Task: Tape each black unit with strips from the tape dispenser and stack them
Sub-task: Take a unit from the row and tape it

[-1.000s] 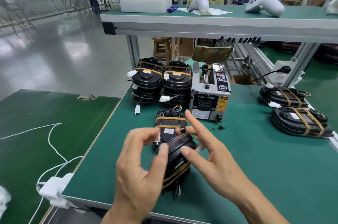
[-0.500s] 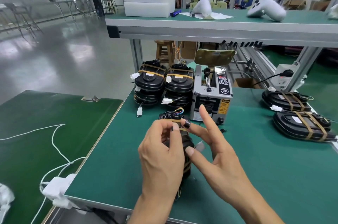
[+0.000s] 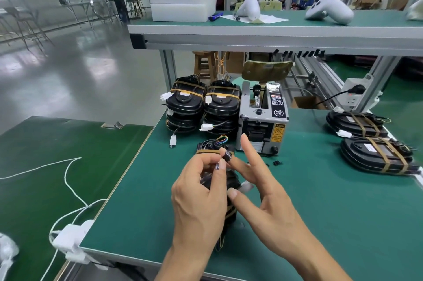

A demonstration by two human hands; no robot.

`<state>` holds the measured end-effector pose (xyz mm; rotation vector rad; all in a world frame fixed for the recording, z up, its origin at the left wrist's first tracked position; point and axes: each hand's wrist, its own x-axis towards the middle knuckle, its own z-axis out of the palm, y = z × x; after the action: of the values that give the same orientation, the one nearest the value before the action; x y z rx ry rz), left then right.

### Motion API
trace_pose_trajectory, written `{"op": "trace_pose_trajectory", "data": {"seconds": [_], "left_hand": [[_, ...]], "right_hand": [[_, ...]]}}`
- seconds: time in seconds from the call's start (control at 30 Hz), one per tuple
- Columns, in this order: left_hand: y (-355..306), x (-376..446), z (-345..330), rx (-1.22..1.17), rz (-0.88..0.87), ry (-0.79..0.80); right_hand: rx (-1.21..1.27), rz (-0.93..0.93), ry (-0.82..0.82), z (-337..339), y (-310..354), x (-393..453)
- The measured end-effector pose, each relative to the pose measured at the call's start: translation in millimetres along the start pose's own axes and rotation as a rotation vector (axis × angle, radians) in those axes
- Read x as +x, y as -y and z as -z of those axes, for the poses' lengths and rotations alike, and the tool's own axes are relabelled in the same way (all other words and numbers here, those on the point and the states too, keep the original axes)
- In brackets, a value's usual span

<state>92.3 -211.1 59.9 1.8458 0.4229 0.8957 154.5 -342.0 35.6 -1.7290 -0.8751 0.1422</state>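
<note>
holding the black unit (image 3: 230, 191) above the near part of the green table (image 3: 343, 223), the left hand (image 3: 199, 202) had its fingers curled around the unit from the left side, and its thumb and first fingers also seemed to pinch a small clear strip of tape (image 3: 207, 177). the right hand (image 3: 263, 198) was beside it with fingers spread and mostly straight; it gripped nothing, and only its thumb touched the right side of the unit.

to do this step well, i think the strip should be laid flat over the body and pressed down from the middle to the ends, so no fold stays in it. the left hand should keep the unit steady while the right one smooths.

the unit stood on its edge, tilted. its long axis ran from near the person toward the tape dispenser (image 3: 263, 125), with the wires hanging at the near lower end. two stacks of taped units (image 3: 201, 106) stood just left of the dispenser.
</note>
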Motion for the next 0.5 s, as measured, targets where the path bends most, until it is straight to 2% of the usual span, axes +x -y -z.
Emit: {"op": "trace_pose_trajectory", "data": {"seconds": [0.5], "left_hand": [[2.0,0.7,-0.3,-0.007,0.000,-0.035]], "right_hand": [[0.007,0.044,-0.007,-2.0,3.6,0.3]]}}
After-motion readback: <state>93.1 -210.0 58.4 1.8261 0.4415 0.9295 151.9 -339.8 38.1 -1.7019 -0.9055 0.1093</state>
